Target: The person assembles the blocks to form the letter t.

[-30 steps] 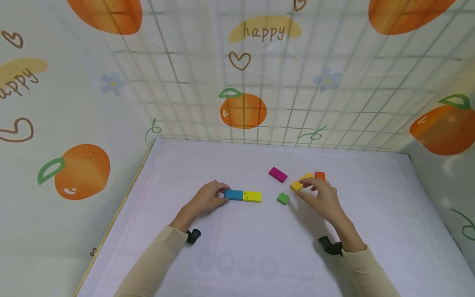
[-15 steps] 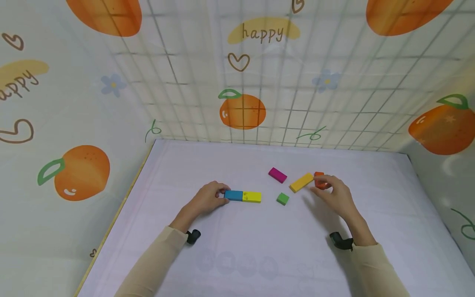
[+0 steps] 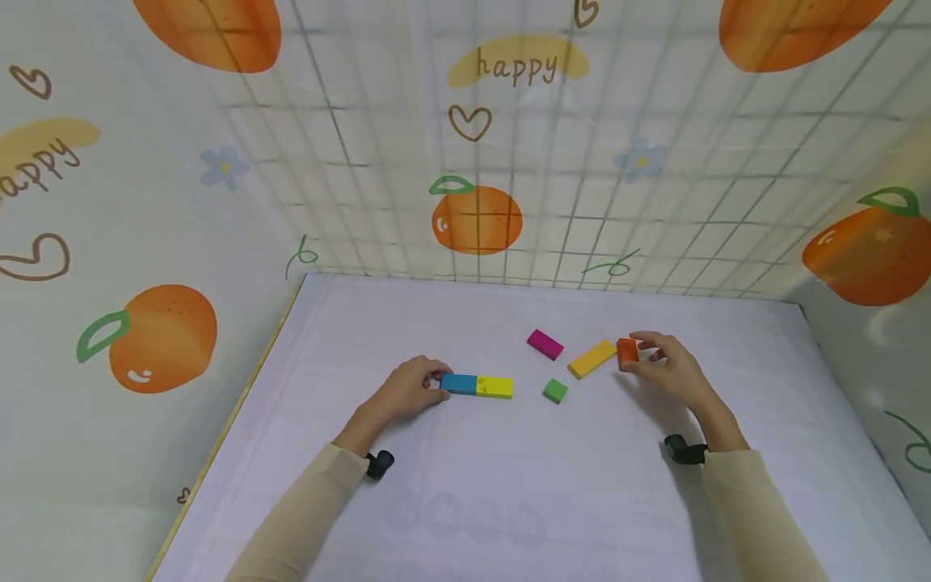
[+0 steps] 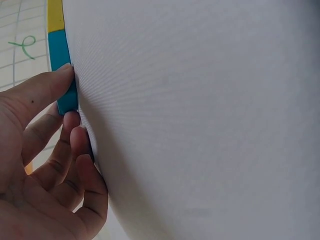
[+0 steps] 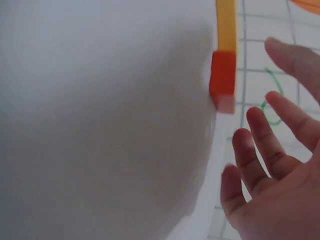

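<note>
A blue block (image 3: 459,384) lies end to end with a bright yellow block (image 3: 494,388). My left hand (image 3: 409,390) pinches the blue block's near end; in the left wrist view the thumb (image 4: 62,77) presses its side. At the right, an orange-red block (image 3: 627,356) touches the end of a deep yellow block (image 3: 592,359). Beside the orange-red block is my right hand (image 3: 672,372), fingers parted around its right end. The right wrist view shows a gap between that hand (image 5: 280,165) and the block, with nothing held.
A magenta block (image 3: 545,344) lies behind the green block (image 3: 556,391), both between the two hands' groups. White cloth covers the table (image 3: 509,485). A printed curtain wall (image 3: 393,202) rises along the back edge, with more on both sides.
My right hand has moved right, from over the deep yellow block to the right end of the orange-red block. The left hand has stayed in place on the blue block.
</note>
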Motion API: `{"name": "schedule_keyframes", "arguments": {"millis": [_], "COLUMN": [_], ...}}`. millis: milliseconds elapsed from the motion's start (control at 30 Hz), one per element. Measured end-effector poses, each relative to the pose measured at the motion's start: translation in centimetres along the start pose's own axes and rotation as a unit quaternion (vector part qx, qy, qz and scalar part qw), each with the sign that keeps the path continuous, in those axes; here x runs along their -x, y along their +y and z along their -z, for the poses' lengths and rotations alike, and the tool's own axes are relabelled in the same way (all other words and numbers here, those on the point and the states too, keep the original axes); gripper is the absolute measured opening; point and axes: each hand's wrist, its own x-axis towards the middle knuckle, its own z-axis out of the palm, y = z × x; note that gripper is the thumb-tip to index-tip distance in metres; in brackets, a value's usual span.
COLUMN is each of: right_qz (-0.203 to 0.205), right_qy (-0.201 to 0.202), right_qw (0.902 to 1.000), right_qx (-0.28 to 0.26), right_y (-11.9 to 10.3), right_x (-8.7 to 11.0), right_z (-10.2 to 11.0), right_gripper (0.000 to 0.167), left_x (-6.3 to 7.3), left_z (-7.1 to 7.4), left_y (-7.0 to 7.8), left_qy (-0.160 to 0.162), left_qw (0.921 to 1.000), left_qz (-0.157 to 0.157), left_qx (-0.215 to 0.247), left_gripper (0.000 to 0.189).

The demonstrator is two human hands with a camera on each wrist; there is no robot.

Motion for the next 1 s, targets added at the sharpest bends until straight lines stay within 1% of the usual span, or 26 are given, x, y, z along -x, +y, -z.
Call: {"name": "schedule_keyframes", "arguments": {"millis": [100,200,333,533,733,1000], "right_qz": [-0.001,-0.011,-0.023,-0.024,-0.038,-0.034], "right_qy": [-0.023,-0.043,-0.062,-0.074,-0.084,-0.088], "right_qw": [0.9997,0.9989,0.9976,0.9963,0.9951,0.9949], "right_qx": [-0.005,-0.014,-0.023,-0.037,-0.036,-0.034], "right_y": [0.6,1.1,1.7,2.1,2.0,2.3], "right_x": [-0.4,-0.7,-0.9,-1.2,-1.5,-1.8], "right_z": [0.2,0.3,0.1,0.1,0.1,0.1], "right_gripper": [0.068,0.072,0.075,0.075,0.074,0.071], "left_x": [0.0,0.1,0.1,0.0,0.0,0.1], "left_z": [0.0,0.0,0.1,0.0,0.0,0.1], "left_y": [0.0,0.1,0.2,0.1,0.0,-0.1], "left_qy": [-0.001,-0.002,-0.003,-0.005,-0.001,-0.001], "left_qw": [1.0,1.0,1.0,1.0,1.0,1.0], "left_qz": [0.001,0.003,0.004,0.005,0.004,-0.006], "left_qx": [0.001,0.003,0.004,-0.001,0.0,0.0], "left_gripper": [0.036,0.037,0.037,0.037,0.037,0.036]}}
